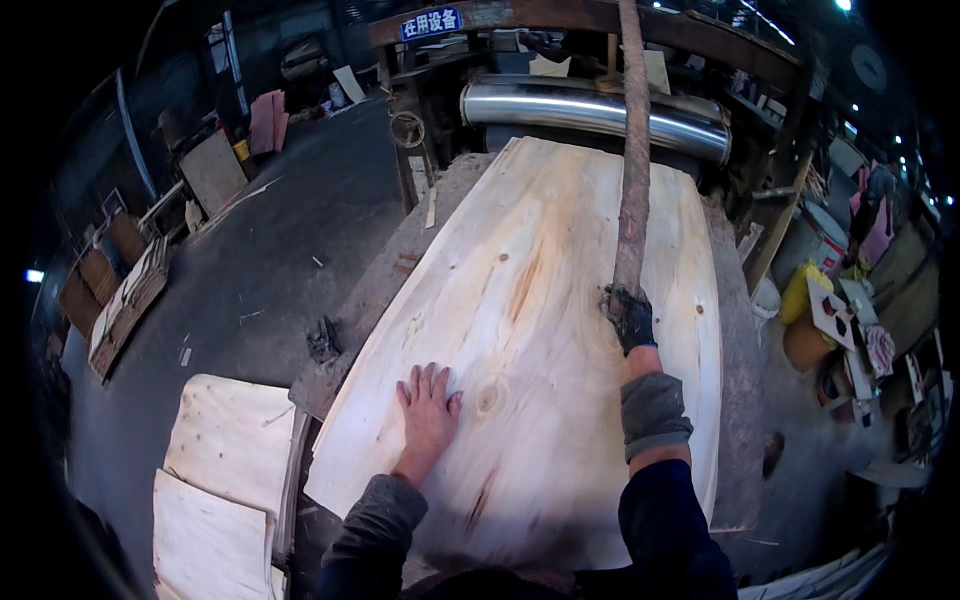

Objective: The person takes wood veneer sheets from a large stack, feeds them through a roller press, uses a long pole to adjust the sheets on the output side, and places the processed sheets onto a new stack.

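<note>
A large pale wood veneer sheet (570, 400) with brown knots and streaks lies in front of me, its far end close to a shiny metal roller (590, 108). My bare left hand (430, 408) rests flat on the sheet's left part, fingers spread. In a dark glove, my right hand (630, 318) is wrapped round the near end of a long, rough brown pole (634, 180). The pole runs away from me above the sheet and passes in front of the roller. Whether the sheet is one layer or several, I cannot tell.
A dark glove (323, 340) lies on the table's left edge. Veneer sheets (225, 450) are stacked at the lower left. The machine's frame (560, 15) spans the far end, with a small handwheel (407, 129). Buckets (820, 240), bags and scraps crowd the right side.
</note>
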The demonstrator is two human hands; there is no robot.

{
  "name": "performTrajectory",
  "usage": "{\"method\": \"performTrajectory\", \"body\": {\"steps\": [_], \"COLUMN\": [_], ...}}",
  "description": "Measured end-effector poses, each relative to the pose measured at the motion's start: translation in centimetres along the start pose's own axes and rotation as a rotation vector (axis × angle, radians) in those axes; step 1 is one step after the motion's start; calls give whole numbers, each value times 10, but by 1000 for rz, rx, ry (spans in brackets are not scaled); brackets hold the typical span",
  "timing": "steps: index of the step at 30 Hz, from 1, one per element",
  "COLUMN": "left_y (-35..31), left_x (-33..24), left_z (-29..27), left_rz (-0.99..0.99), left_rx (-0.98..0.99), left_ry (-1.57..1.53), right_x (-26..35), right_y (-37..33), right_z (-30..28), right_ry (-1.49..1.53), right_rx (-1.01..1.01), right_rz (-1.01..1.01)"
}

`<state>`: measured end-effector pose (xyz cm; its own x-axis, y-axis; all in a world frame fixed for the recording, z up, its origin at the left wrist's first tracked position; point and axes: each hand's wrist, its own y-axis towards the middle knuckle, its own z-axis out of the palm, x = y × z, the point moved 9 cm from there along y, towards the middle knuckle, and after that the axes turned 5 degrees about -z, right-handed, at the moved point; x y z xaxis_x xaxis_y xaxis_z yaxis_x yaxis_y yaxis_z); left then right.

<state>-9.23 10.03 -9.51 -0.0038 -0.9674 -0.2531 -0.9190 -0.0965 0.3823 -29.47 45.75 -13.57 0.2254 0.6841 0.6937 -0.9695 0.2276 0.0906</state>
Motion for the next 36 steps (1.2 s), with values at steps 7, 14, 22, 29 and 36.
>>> {"method": "performTrajectory", "body": {"steps": [7, 14, 22, 29, 36], "left_y": [-2, 0, 0, 1, 0], "left_x": [5, 6, 7, 7, 7], "left_z": [2, 4, 3, 7, 6], "left_rz": [-16, -13, -17, -14, -11], "left_rx": [-24, -38, -28, -30, -25], "left_ry": [-64, -79, -58, -74, -89], "right_x": [4, 42, 70, 77, 75], "right_y": [6, 31, 52, 54, 52], "right_z": [0, -7, 5, 3, 4], "right_ry": [-71, -52, -116, -71, -25], "right_rx": [-101, -67, -50, -22, -26], "right_rz": [59, 45, 40, 30, 80]}}
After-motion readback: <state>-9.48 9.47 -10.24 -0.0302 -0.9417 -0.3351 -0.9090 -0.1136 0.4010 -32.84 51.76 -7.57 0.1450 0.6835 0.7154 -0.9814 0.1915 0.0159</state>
